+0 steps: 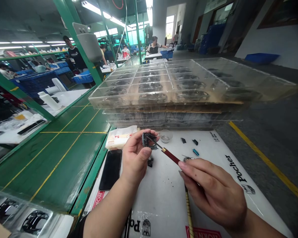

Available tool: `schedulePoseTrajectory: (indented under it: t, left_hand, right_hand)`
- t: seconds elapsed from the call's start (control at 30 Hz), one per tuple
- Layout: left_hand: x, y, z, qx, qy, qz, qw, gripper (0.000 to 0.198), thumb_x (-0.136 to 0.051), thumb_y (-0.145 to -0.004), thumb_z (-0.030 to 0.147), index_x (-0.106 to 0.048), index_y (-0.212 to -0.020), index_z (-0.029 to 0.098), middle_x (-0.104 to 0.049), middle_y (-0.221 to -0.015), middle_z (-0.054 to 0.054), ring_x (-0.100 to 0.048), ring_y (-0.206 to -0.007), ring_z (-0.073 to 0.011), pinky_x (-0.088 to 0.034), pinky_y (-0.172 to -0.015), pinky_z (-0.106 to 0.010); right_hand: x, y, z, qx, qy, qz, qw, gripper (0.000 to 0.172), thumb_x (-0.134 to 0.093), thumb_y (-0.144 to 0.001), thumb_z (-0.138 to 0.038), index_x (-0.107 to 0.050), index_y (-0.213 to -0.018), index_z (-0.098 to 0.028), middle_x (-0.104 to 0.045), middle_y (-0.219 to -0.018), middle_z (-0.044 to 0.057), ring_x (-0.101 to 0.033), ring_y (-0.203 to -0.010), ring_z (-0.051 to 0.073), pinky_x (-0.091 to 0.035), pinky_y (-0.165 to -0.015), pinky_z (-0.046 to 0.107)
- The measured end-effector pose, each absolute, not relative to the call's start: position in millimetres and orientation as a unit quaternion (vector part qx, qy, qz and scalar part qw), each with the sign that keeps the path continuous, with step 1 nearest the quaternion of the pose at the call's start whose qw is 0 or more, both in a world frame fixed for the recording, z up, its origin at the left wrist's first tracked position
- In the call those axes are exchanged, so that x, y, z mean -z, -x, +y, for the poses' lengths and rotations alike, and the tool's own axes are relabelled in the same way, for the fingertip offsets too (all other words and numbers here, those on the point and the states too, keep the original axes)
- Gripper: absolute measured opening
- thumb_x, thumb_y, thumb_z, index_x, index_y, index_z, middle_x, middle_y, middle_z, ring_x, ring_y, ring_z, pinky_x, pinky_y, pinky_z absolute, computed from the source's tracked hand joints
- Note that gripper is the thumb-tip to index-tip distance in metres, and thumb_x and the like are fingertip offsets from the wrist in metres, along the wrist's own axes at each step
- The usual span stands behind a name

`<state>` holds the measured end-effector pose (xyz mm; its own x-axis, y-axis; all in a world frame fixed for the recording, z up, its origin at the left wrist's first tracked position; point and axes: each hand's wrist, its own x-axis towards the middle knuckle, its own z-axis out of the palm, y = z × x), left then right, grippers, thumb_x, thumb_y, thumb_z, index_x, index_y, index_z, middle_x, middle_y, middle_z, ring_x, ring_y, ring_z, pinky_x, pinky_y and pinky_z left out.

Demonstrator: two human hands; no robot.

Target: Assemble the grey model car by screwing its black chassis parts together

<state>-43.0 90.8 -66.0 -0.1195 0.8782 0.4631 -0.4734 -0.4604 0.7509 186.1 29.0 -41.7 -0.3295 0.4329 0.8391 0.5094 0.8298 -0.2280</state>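
Note:
My left hand is closed around a small black plastic part, held up above the white work surface. Between the fingers of my right hand is a slim tool with a red-brown handle, a brass collar and a thin dark shaft. The shaft's tip reaches the black part; whether it touches cannot be made out. Under my left hand lies another black piece. Beyond the tool are a small clear round dish, two black bits and a blue-and-black piece.
Stacked clear compartment trays with black parts stand at the back. A phone and a tissue pack lie left of my left hand. A green belt runs along the left. Beneath my right hand lies a yellowish stick. Other people work farther off.

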Motion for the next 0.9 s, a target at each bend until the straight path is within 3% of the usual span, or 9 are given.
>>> schedulePoseTrajectory:
  t: [0.33,0.57,0.73,0.9]
  left_hand:
    - [69.3,49.8,90.6,-0.704,-0.519,0.224,0.43,0.049,-0.099,-0.102,0.057,-0.091,-0.141,0.029,-0.087,-0.138,-0.014,-0.085,-0.13,-0.0333,-0.071,-0.12,-0.056]
    - [72.8,51.1,93.4,-0.7,-0.547,0.21,0.41,0.049,-0.098,-0.102,0.055,-0.09,-0.143,0.028,-0.087,-0.138,-0.013,-0.086,-0.128,-0.0302,-0.073,-0.118,-0.052]
    - [73.7,50.7,93.1,-0.696,-0.55,0.217,0.407,0.049,-0.097,-0.103,0.057,-0.089,-0.143,0.029,-0.087,-0.138,-0.013,-0.085,-0.131,-0.0317,-0.073,-0.12,-0.055]
    - [71.4,50.6,93.4,-0.698,-0.546,0.216,0.411,0.048,-0.098,-0.102,0.056,-0.09,-0.142,0.03,-0.088,-0.136,-0.011,-0.086,-0.128,-0.0303,-0.072,-0.12,-0.054]
  right_hand:
    - [41.0,-182.8,29.0,0.004,0.3,-0.809,0.505,0.038,-0.074,-0.112,0.003,-0.077,-0.143,-0.017,-0.09,-0.115,0.009,-0.089,-0.102,0.02,-0.076,-0.091,0.031]
    - [44.0,-180.3,28.5,0.013,0.298,-0.791,0.535,0.041,-0.079,-0.106,0.009,-0.081,-0.142,-0.012,-0.092,-0.115,0.01,-0.091,-0.101,0.02,-0.076,-0.09,0.029]
    - [47.4,-183.8,25.4,-0.014,0.318,-0.782,0.537,0.043,-0.08,-0.107,0.006,-0.081,-0.145,-0.014,-0.095,-0.122,0.01,-0.092,-0.107,0.019,-0.076,-0.104,0.027]
    - [49.5,-183.4,28.0,-0.009,0.297,-0.793,0.532,0.045,-0.077,-0.108,0.009,-0.081,-0.148,-0.012,-0.093,-0.122,0.012,-0.091,-0.107,0.02,-0.077,-0.095,0.03]
